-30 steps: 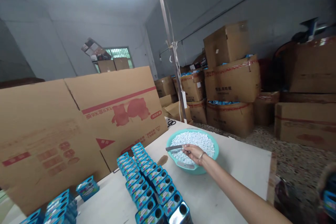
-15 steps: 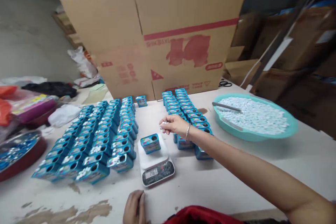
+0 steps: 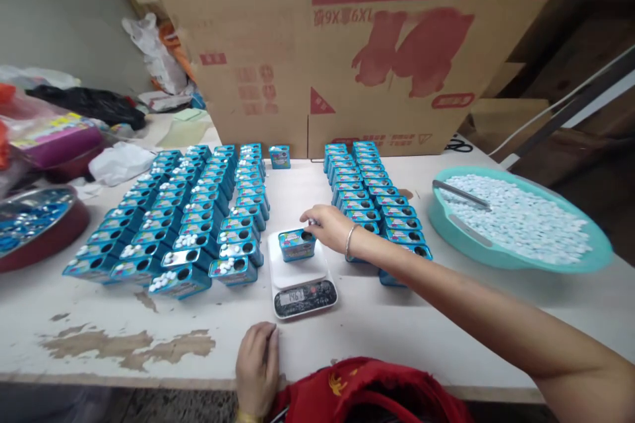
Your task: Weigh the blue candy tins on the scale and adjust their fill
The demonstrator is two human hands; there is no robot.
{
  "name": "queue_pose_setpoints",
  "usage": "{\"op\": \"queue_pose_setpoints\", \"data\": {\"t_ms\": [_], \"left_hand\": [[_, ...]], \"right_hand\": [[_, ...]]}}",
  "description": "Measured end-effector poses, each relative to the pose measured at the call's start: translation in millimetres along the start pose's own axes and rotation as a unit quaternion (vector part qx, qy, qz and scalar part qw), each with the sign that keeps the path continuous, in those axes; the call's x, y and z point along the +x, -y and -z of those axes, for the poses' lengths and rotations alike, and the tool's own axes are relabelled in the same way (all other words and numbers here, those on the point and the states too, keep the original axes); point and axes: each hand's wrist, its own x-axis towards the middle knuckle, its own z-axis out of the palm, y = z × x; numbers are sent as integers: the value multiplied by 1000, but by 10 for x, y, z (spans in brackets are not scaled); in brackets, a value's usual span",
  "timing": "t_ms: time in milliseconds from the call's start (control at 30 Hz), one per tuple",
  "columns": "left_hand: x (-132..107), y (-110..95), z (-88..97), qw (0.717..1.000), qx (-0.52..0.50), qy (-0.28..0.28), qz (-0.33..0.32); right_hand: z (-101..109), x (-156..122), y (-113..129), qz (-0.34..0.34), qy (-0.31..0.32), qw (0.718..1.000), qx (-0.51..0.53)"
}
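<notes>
My right hand [image 3: 330,228] is at the right end of a small blue box [image 3: 296,248], its fingers pinched round a few white pellets over the round hole in the box top. That box stands upright on the white platform of a digital kitchen scale [image 3: 304,299], whose display shows dark digits. My left hand [image 3: 258,360] rests at the table's front edge with its fingers curled together and nothing visible in them. Rows of blue boxes [image 3: 191,238] stand on the left, many with white pellets on their tops. More blue boxes [image 3: 372,192] line up behind my right forearm.
A turquoise basin [image 3: 449,238] full of white pellets sits on the right, a metal scoop [image 3: 461,195] lying in it. At the far left is a red bowl [image 3: 59,244] of blue and silver pieces. A large cardboard sheet [image 3: 258,26] stands behind the boxes.
My right hand has come down and closer to the box on the scale, from above and right of it. The view has tilted downward; my left hand stays at the table edge.
</notes>
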Motion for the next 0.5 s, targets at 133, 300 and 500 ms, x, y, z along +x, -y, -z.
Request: {"op": "queue_pose_setpoints", "data": {"t_ms": [133, 300, 500], "left_hand": [[14, -47, -13, 1000, -4, 11, 11], [15, -74, -25, 999, -7, 26, 30], [13, -87, -32, 999, -12, 39, 36]], "right_hand": [[69, -25, -31, -46, 33, 993, 103], [194, -154, -170, -186, 63, 876, 441], [215, -288, -347, -225, 42, 858, 459]]}}
